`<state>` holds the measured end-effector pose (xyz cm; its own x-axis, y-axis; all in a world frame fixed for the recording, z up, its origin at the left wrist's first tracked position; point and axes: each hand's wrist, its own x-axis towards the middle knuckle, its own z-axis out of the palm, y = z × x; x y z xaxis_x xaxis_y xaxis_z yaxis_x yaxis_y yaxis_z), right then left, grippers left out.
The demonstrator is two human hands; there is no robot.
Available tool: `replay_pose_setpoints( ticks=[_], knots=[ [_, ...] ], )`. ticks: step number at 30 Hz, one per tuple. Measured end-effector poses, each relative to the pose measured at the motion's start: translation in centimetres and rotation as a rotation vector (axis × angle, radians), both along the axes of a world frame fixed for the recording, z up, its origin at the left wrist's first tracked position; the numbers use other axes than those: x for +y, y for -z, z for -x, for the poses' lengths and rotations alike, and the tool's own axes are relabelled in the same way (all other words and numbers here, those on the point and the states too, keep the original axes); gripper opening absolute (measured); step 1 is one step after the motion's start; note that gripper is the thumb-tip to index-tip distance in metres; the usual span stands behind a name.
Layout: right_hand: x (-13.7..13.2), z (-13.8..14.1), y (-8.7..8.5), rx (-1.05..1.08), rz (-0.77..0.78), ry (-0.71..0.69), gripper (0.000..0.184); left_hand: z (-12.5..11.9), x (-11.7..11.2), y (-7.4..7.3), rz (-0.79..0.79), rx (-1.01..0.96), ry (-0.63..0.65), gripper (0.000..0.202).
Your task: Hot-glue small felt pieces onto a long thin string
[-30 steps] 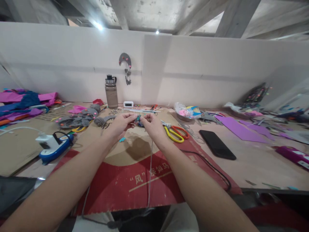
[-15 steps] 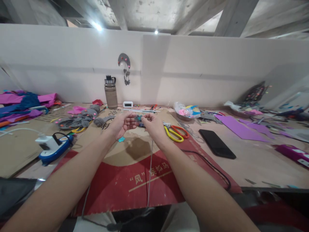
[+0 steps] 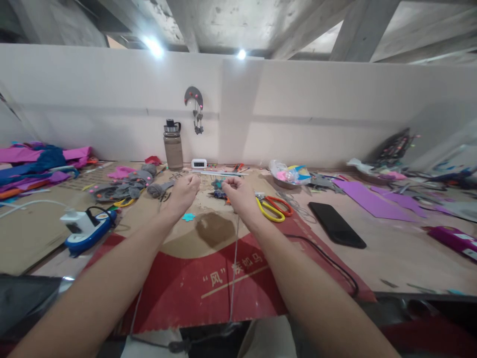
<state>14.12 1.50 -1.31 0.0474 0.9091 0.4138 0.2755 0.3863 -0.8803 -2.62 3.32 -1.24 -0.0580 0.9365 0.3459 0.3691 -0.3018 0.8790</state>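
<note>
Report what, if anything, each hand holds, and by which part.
Right hand: a small teal piece, apparently pinched at its edge nearest the hand. Left hand: closed, but whether it holds anything cannot be told.

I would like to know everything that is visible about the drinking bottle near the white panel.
The drinking bottle has a smooth, greyish-brown, see-through body that looks like plastic. Its dark cap carries a loop on the right side, above a silvery band; the cap seems closed. It stands upright at the back of the work surface, before the white panel and left of the small white clock. Neither the left hand nor the right hand touches it.
</note>
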Motion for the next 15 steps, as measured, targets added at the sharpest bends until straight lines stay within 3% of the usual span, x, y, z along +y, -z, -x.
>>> replay_pose_setpoints(
  ticks=[3, 9, 15],
  knots=[
    [0.1, 0.1, 0.1, 0.004, -0.017, 0.002, 0.018, -0.3, -0.3, -0.2, -0.094, -0.010, 0.066, 0.035],
    [0.1, 0.5, 0.6, -0.006, -0.056, 0.019, 0.018, -1.7, -1.2, -0.6, -0.056, -0.098, 0.216, 0.032],
    [-1.0, 0.9, 0.5, -0.091, -0.091, 0.073, 0.017, -2.3, -2.1, -0.5, -0.061, -0.148, 0.207, 0.024]
  ],
)
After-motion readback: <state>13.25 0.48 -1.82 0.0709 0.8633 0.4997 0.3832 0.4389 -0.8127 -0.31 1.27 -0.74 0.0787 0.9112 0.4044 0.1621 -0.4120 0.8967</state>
